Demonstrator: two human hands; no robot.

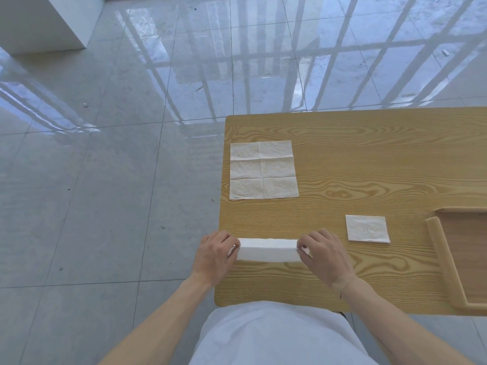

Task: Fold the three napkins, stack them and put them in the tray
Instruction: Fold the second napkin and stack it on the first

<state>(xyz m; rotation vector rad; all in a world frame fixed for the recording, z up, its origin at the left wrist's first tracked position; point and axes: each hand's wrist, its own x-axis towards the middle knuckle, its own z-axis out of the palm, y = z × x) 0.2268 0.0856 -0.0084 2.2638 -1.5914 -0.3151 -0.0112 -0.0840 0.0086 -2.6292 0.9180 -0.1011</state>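
Three white napkins lie on the wooden table (369, 154). One unfolded napkin (263, 170) lies flat at the far left, its creases showing. A small folded napkin (367, 228) rests to the right, close to the wooden tray (445, 259) at the table's right edge. The third napkin (268, 249) is a long narrow strip near the front edge. My left hand (216, 252) pinches its left end and my right hand (326, 252) pinches its right end.
The table's left edge runs just beside my left hand, with glossy grey floor tiles (105, 180) beyond. A white block (47, 22) stands on the floor at the far left. The tray is partly cut off by the frame.
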